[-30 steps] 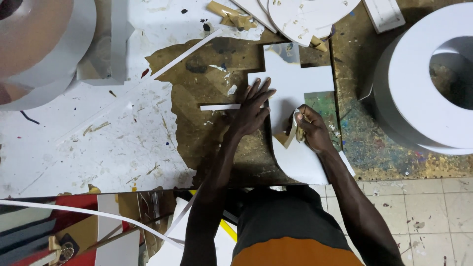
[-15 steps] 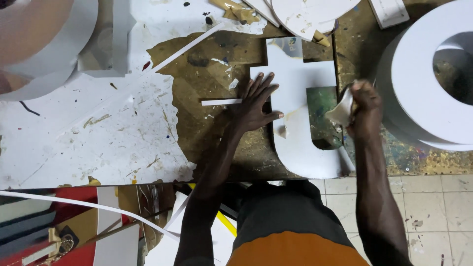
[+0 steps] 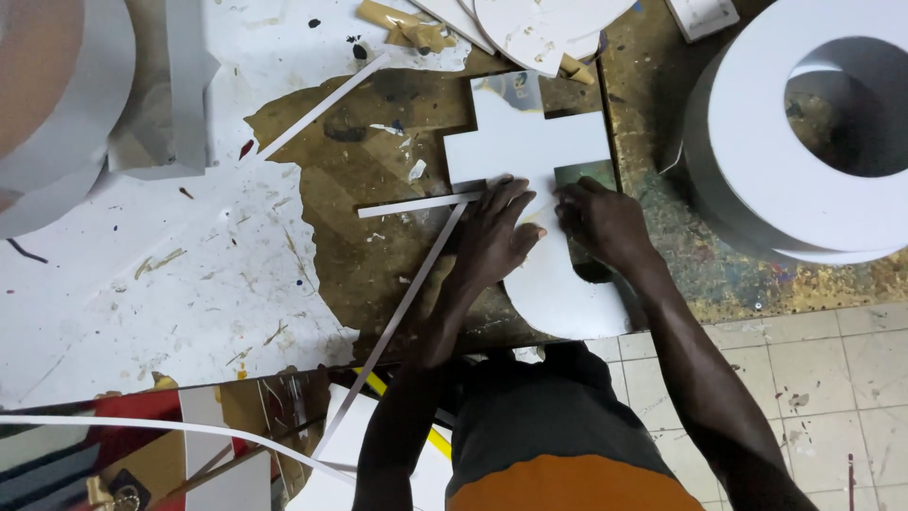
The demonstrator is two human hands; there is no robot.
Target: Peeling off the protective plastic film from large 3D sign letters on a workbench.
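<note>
The left hand lies flat with fingers spread on the flat white cross-shaped cut-out panel, pinning it to the worktop. The right hand presses beside it, fingers curled down onto the same panel; I cannot tell whether it grips anything. The panel's rounded lower end overhangs the worktop's near edge above the tiled floor. A thin white strip butts against the panel's left side, and a longer narrow strip runs diagonally down past the left wrist. To the right, a large white ring-shaped form crowds close. Bare, paint-flecked brown surface lies open to the left, then torn white sheeting.
</note>
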